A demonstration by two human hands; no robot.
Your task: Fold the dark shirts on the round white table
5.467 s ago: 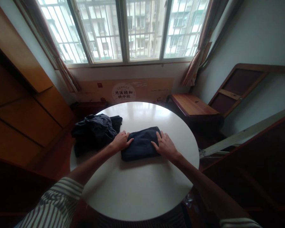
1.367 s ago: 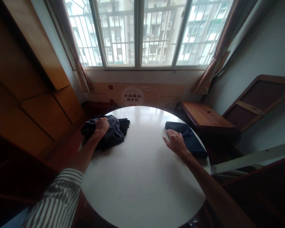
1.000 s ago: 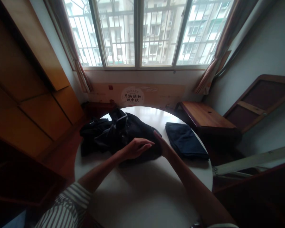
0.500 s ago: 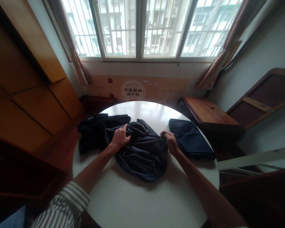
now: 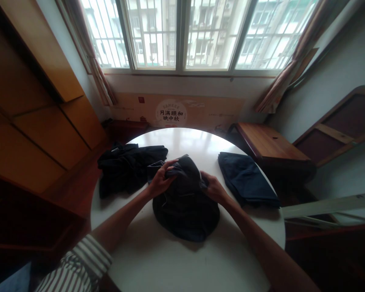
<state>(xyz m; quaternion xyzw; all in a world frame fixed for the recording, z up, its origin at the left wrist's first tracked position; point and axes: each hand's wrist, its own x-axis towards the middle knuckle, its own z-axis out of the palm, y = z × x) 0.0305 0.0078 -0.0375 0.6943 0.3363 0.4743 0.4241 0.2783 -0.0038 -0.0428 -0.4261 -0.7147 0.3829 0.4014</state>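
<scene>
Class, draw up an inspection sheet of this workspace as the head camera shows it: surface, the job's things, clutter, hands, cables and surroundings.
Surface: round white table, glossy.
Job's things: dark garment bunched mid-table; folded navy garment near the right edge.
Clutter: rumpled black clothing on the table's left.
Hands: left hand grips the dark garment's top; right hand holds its right side.
Cables: nothing seen.
Surroundings: barred window with curtains, wooden bench beyond the table, wooden cabinet at left.
</scene>
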